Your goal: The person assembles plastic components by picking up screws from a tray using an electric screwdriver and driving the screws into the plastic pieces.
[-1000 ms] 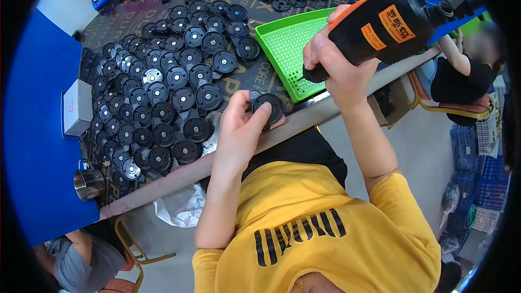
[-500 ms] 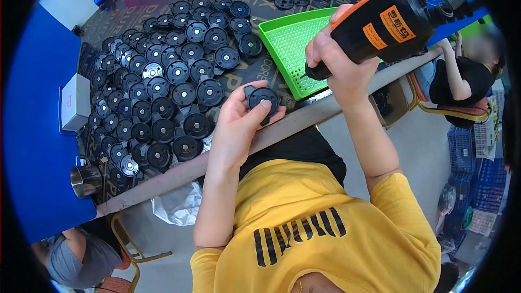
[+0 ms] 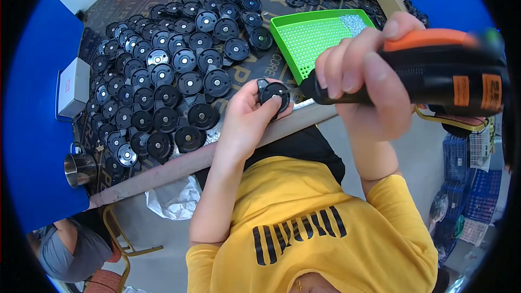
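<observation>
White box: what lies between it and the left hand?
In the head view, black round parts fill most of the stretch from the white box to the left hand, with some dark tabletop showing.

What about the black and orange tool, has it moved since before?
Yes: against the green tray, the black and orange tool, held in the right hand, has moved lower and to the right in the picture.

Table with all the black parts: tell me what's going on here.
A person's left hand holds a round black part near the edge of the table. The right hand grips a black-and-orange power tool. More black parts cover much of the table, and a green tray holds small silver pieces.
</observation>
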Available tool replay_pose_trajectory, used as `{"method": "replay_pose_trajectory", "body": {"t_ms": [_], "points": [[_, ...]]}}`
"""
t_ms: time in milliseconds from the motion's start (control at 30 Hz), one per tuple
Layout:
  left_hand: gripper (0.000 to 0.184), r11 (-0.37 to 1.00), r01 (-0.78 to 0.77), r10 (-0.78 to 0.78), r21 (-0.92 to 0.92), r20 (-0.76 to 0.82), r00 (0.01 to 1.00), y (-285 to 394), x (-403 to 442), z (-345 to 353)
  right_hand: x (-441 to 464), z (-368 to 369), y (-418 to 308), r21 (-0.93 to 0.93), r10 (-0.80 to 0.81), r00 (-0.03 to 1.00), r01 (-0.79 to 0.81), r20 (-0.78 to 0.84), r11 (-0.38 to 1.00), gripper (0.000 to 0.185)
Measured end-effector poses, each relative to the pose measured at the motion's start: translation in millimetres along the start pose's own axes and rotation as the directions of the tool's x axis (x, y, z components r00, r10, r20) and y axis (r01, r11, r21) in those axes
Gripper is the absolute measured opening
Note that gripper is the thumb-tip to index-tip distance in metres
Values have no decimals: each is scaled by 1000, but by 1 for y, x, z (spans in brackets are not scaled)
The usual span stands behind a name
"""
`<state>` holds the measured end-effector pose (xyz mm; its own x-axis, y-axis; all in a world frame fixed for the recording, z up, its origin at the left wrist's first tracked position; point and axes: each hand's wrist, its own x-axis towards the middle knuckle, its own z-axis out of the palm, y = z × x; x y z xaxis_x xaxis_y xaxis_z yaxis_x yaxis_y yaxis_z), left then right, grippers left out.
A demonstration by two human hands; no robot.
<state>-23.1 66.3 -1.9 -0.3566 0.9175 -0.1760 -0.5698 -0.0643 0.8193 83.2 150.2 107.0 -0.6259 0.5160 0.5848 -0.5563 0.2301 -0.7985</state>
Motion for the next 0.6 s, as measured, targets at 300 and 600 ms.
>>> {"method": "replay_pose_trajectory", "body": {"t_ms": [300,600], "points": [[14,992,22,-19,128,-24,1000,12,-6,5,4,3,29,48,-65,997,63,47,997,28],[14,985,-7,9,175,-11,1000,12,-7,5,7,4,34,7,-97,994,96,56,995,26]]}}
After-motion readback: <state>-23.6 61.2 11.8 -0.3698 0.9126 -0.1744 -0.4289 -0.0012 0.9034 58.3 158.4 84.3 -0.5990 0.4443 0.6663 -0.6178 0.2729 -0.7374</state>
